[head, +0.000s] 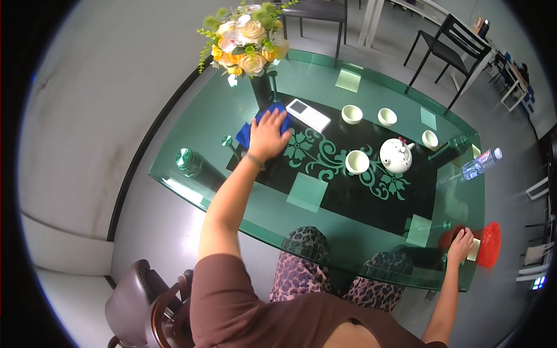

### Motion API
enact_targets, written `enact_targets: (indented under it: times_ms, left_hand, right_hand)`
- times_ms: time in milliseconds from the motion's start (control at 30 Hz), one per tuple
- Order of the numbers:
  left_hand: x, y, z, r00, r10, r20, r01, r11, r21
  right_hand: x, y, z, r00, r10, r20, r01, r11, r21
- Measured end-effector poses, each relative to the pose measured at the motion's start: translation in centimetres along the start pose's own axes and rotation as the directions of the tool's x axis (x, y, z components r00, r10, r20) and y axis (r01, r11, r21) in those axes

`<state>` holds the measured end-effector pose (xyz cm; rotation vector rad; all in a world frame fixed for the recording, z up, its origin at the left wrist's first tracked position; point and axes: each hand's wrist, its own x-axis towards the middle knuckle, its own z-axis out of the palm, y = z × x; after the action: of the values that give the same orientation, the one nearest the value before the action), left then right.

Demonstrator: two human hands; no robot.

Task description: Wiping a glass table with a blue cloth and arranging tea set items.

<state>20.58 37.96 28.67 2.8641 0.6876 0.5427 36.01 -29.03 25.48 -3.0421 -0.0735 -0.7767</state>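
My left hand (pixel 269 134) presses a crumpled blue cloth (pixel 243 135) down on the glass tabletop (pixel 256 204), beside the base of a dark vase (pixel 261 89). Just right of the cloth lies a white remote control (pixel 308 115) with a grey screen. My right hand (pixel 461 246) rests at the table's right edge, next to a pale square note (pixel 473 250); I see nothing held in it. A red plastic container (pixel 490 245) shows beyond that edge, partly seen through the glass.
A white teapot (pixel 395 155) stands among several small cups, one cup (pixel 357 162) nearest me. A clear plastic bottle (pixel 482 164) is at the right edge. Artificial flowers (pixel 246 39) fill the vase. A brown armchair (pixel 139 300) is at lower left, a black chair (pixel 450 52) beyond the table.
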Motion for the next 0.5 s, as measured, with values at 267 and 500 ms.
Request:
enact_targets:
  times_ms: [267, 500]
  left_hand:
    - [-8.9, 5.8, -3.8, 0.917, 0.355, 0.185, -0.335, 0.933, -0.128]
    - [-1.2, 7.0, 0.6, 0.971, 0.218, 0.1, -0.215, 0.976, -0.046]
  right_hand:
    - [-0.7, -1.0, -1.3, 0.999, 0.045, 0.011, -0.045, 0.998, -0.036]
    - [-0.4, -1.7, -1.8, 0.995, 0.076, 0.06, -0.074, 0.997, -0.033]
